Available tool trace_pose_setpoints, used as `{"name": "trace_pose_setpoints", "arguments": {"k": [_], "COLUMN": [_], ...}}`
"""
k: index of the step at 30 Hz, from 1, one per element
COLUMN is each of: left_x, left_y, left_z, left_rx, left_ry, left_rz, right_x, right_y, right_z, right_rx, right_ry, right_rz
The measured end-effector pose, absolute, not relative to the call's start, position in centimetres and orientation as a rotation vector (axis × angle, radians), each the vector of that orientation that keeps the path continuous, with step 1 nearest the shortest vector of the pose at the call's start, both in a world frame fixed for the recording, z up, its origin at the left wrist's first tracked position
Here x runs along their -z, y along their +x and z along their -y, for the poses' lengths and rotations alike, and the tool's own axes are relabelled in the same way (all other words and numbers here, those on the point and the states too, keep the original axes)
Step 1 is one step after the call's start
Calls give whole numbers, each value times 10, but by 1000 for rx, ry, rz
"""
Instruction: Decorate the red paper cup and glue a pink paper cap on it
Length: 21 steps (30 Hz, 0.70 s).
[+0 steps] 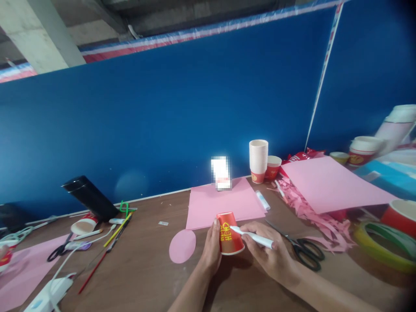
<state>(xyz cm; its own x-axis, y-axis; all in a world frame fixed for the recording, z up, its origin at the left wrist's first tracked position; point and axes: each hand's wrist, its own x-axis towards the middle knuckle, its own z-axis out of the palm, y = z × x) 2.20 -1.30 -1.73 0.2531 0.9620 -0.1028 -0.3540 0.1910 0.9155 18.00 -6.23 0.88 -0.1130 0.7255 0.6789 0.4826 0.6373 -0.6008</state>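
Note:
A red paper cup [230, 242] with yellow lettering is held at the centre, its wider rim facing down. My left hand [212, 249] grips the cup from its left side. In my right hand [268, 251] is a white marker [260, 239], whose tip points at the cup's side by the lettering. Whether the tip touches the surface cannot be made out. A pink paper oval [182, 246] lies on the table left of my left hand. Behind the cup are stacked pink sheets [208, 203].
Black scissors [307, 253] and yellow tape rolls [383, 247] lie to the right, near shredded pink paper [325, 225]. Stacked cups [258, 158] stand at the back. On the left are a tilted black bottle [92, 199], pencils, a power strip [50, 294] and another person's hand [4, 251].

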Motion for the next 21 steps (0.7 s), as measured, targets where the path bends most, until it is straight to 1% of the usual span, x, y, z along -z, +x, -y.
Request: {"name": "trace_pose_setpoints", "arguments": {"k": [8,14,21], "left_x": [19,14,9], "left_y": [21,20,21], "left_z": [12,14,16], "left_rx": [-1088,-1131,-1111], "left_ry": [892,1004,1021], "left_rz": [-787,-847,-806], "right_x": [-10,-11,-11], "right_y": [180,179,179], "right_z": [63,64,64], "right_rx": [-268,-292,-190], "right_ry": [-966,-1010,-963], "right_rz": [1789,1687,1749]}}
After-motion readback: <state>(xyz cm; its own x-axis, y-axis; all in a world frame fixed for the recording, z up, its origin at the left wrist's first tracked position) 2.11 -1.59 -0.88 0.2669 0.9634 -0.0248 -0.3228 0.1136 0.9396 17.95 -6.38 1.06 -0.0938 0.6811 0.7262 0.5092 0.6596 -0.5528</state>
